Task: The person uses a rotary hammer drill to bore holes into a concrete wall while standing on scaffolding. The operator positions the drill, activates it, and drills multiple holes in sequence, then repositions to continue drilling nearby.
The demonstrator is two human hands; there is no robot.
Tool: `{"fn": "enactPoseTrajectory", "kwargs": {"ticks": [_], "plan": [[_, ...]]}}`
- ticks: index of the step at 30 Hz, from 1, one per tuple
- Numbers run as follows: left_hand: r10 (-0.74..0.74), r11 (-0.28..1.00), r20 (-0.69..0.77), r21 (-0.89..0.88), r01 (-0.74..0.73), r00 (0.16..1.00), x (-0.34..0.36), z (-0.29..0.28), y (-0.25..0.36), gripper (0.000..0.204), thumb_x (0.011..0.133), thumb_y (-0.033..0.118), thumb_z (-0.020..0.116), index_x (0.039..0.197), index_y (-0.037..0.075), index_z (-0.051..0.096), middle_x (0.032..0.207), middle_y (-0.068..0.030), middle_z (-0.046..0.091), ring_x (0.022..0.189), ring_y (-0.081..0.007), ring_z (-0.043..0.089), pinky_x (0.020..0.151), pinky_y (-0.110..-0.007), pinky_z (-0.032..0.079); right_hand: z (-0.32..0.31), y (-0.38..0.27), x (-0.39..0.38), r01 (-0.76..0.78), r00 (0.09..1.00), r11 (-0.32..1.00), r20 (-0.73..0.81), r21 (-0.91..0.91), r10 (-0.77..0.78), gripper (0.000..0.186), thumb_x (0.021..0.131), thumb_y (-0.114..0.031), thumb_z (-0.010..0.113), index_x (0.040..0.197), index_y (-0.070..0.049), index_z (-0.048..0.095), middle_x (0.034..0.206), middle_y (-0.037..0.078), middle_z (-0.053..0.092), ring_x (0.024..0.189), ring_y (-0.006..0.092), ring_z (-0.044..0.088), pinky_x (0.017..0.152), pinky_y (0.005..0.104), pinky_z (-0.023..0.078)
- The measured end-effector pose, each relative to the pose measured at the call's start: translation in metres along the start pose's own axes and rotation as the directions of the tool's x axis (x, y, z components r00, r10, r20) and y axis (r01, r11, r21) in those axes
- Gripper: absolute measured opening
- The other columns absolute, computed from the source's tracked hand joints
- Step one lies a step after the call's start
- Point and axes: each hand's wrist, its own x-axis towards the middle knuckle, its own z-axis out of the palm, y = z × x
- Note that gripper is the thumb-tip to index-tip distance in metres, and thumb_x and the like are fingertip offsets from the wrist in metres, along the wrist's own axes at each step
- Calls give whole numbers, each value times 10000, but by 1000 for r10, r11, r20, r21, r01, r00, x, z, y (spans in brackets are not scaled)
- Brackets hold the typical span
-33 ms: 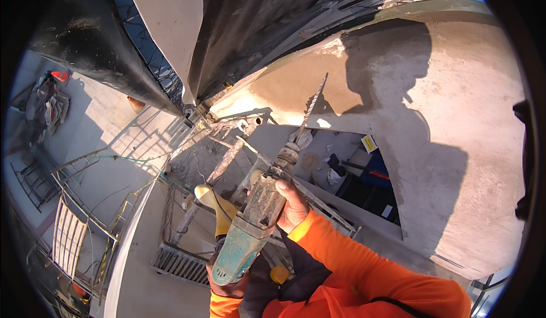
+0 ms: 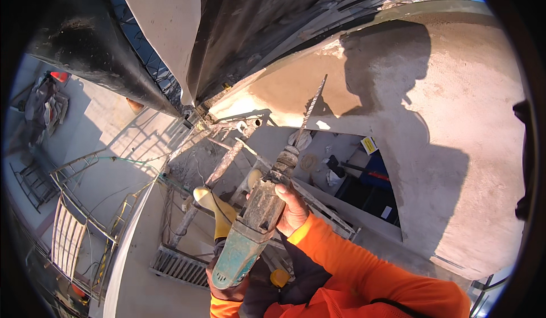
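Note:
A worn rotary hammer drill, teal at the back and grimy grey toward the front, points up and slightly right across the middle of the view. Its long spiral bit ends in front of the pale wall, and I cannot tell if the tip touches it. My right hand grips the front of the drill body from the right side, thumb on top. Around the rear end my left hand is closed, most of its fingers hidden under the housing. Both sleeves are orange.
I stand over scaffold tubes and a slatted metal step, in yellow boots. The plastered wall curves along the right, with a person's shadow on it. Dark sheeting hangs above. Far below left are guardrails and a wooden pallet.

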Motion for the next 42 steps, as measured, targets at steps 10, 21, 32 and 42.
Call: {"fn": "enactPoseTrajectory", "kwargs": {"ticks": [10,21,32,42], "plan": [[49,811,-45,585,-14,998,1,49,-114,627,768,402,875,1235,64,628,1137,-83,723,1116,-326,651,1023,-457,441,-62,26,52,-27,1000,997,-11,-79,26,732,882,-352,824,1473,-103,470,1269,124,648,1203,354,674,1031,546,567],[115,846,-85,530,-53,990,12,58,-114,564,781,377,866,1170,42,633,1077,-125,692,1015,-373,644,910,-479,472,-73,25,59,-55,997,993,-67,-109,47,750,867,-320,849,1471,-84,472,1288,127,647,1244,362,655,1073,550,544],[387,671,116,645,-366,915,25,9,-38,408,804,341,796,1147,130,729,1083,-101,713,977,-407,639,909,-529,481,-20,-5,13,72,996,988,65,-139,-64,828,850,-220,869,1533,-116,414,1362,145,639,1300,377,627,1114,577,500],[461,609,152,663,-436,874,7,-18,-28,789,930,466,737,1586,136,449,1471,-136,633,1352,-378,606,1236,-604,302,32,-46,-4,260,963,954,119,-152,-244,828,837,-225,885,1515,-97,428,1330,109,646,1242,313,654,1076,517,528]]}}
